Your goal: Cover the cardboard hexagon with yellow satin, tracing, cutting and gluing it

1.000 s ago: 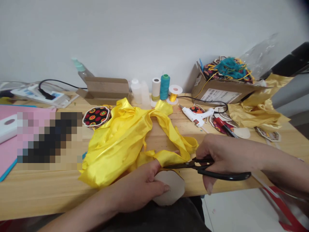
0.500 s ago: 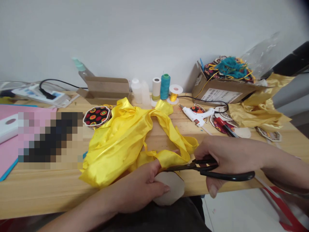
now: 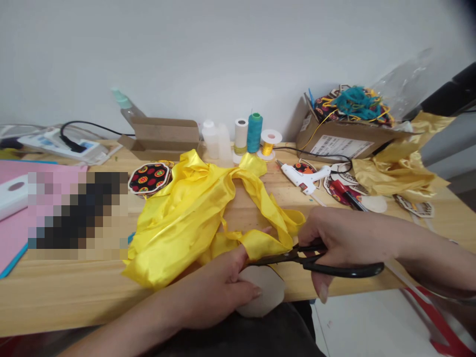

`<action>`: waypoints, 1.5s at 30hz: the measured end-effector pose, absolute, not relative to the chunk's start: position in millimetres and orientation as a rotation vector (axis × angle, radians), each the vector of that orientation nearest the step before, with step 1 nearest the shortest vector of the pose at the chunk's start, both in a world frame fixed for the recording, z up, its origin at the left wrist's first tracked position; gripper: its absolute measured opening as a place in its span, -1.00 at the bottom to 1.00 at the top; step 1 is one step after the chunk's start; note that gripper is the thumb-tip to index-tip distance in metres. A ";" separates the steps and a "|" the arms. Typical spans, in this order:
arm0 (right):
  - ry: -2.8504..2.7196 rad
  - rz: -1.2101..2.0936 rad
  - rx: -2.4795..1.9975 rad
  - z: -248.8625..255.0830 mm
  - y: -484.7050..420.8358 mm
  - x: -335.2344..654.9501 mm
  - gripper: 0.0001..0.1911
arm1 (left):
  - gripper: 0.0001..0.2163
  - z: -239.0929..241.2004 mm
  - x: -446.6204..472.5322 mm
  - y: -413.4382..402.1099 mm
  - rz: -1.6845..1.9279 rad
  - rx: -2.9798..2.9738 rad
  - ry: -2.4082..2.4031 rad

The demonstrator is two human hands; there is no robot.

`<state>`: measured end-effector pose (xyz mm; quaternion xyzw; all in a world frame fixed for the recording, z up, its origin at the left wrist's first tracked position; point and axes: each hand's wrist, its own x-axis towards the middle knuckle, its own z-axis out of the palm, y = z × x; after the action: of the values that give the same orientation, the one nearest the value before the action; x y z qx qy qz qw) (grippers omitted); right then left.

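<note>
My right hand (image 3: pixel 330 243) grips the black handles of a pair of scissors (image 3: pixel 342 270), and their blades point left along the near edge of the yellow satin fabric (image 3: pixel 186 213). My left hand (image 3: pixel 234 282) is closed on a pale octagonal cardboard piece (image 3: pixel 264 292), thumb on top, at the table's front edge. The yellow fabric meets the far side of this piece, and some left fingers are hidden beneath the cloth. The blade tips are partly hidden near the left fingers. The rest of the satin lies bunched across the table.
Behind the fabric stand a teal thread spool (image 3: pixel 255 133), white bottles (image 3: pixel 211 140) and an open cardboard box (image 3: pixel 165 136). To the right lie a white glue gun (image 3: pixel 305 176), a red-capped marker (image 3: pixel 347 195), gold fabric (image 3: pixel 401 173) and a full carton (image 3: pixel 338 144). Patterned octagons (image 3: pixel 149 178) are stacked at left.
My right hand and the scissors have shifted slightly left, and the handles sit a little closer together. My left hand, the cardboard piece and the fabric are almost unmoved.
</note>
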<state>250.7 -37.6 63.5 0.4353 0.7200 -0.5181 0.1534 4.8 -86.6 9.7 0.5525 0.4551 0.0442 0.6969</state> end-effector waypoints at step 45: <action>1.768 -2.778 2.149 -10.4 -86.6 182.9 -0.59 | -0.76 4.4 20.2 -82.2 0.877 0.518 0.864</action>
<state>182.9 -86.6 -10.4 0.5043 0.4149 -0.6522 -0.3849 20.2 -82.2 4.4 0.2400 0.4007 0.4066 0.7852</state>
